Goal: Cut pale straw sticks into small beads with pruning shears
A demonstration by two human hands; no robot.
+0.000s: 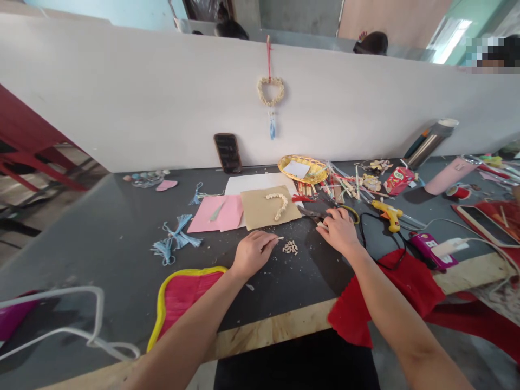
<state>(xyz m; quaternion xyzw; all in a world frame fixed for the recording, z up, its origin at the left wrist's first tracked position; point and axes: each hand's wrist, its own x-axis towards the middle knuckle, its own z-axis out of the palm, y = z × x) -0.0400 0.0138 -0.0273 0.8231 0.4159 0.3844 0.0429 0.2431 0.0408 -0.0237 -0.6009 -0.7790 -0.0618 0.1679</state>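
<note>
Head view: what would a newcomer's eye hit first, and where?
Probably the cream heart hanging on the white partition, blue tassel below. Next, the curved cream strip on tan paper, beyond the left hand, which pinches a pale stick. The yellow glue gun, right of the right hand, also stands out.

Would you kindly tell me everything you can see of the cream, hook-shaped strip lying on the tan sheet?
The cream, hook-shaped strip looks like a row of small, knobbly pieces; their material and joining are too small to tell. As pictured, it runs across at the top, bends at the right and comes down to a lower end, open toward the left. It lies on the tan, paper-like sheet; neither the left hand nor the right hand touches it.
</note>
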